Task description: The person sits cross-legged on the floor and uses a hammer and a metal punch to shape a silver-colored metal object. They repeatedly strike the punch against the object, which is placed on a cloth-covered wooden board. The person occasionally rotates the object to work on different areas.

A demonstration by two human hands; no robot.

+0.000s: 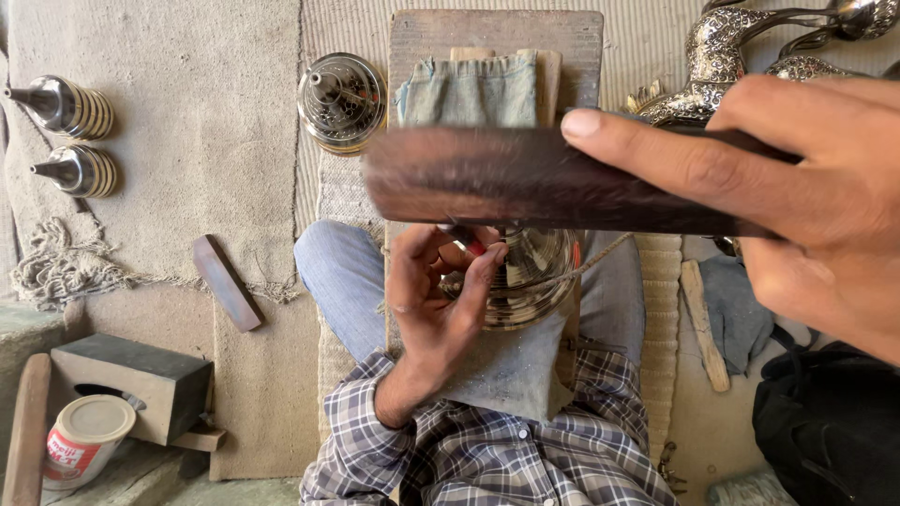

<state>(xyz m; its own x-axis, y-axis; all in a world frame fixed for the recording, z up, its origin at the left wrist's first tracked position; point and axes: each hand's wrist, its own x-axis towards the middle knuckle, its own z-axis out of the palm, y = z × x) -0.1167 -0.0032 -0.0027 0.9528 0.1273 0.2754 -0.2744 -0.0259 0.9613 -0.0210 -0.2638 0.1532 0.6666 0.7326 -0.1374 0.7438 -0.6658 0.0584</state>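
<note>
My left hand [433, 302] rests in my lap and pinches a thin punch with a red tip [466, 241] against a shiny round metal vessel [536, 278]. A cord runs around the vessel. My right hand [814, 192] comes in from the right, close to the camera, and grips a dark wooden bar [525, 183] held level above the vessel. The bar's left end is blurred. It hides the top of the vessel and part of the punch.
Ahead lie a wooden board [497, 37] with a folded denim cloth [469, 91], an ornate metal lid [342, 100] and silver vessels [717, 56]. Two ribbed metal cones [67, 110] lie at the left, with a wooden block [225, 283], a dark box [131, 384] and a tin [84, 440]. A black bag [830, 426] is at the right.
</note>
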